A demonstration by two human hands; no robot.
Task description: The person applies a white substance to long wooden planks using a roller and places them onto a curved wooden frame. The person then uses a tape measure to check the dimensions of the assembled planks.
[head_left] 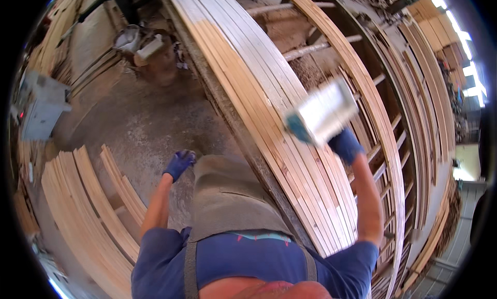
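1. Apron point(233, 195), grey-brown, at 6 o'clock, nearest; wearer stands alongside the long row of boards point(282, 143).
2. Left hand point(180, 163), blue glove, between 8 and 9 o'clock, hangs apart from the boards. Nothing seen in it; cannot tell how far the fingers close.
3. Right hand point(346, 144), blue glove, at 3 o'clock, appears to grip a boxy white tool point(329, 112) at its lower right corner. Tool sits between 2 and 3 o'clock, over the boards, teal edge facing 9. Blurred; contact with the wood unclear.
4. Row lies side by side, 11 to 5 o'clock. Whitish toward 11, yellower along its left edge; coating or glare, cannot be sure.
5. Judgement: step in hand looks like working the surface with the white tool, perhaps spreading a coat. Next move seems to call for keeping the teal edge flat and level along the grain, with even pressure across the joints.
6. Beyond, rungged wooden frame point(357, 66) curves from 12 to 4.
7. Farther off, bucket point(128, 40) between 10 and 11; grey cabinet point(44, 104) past 9.
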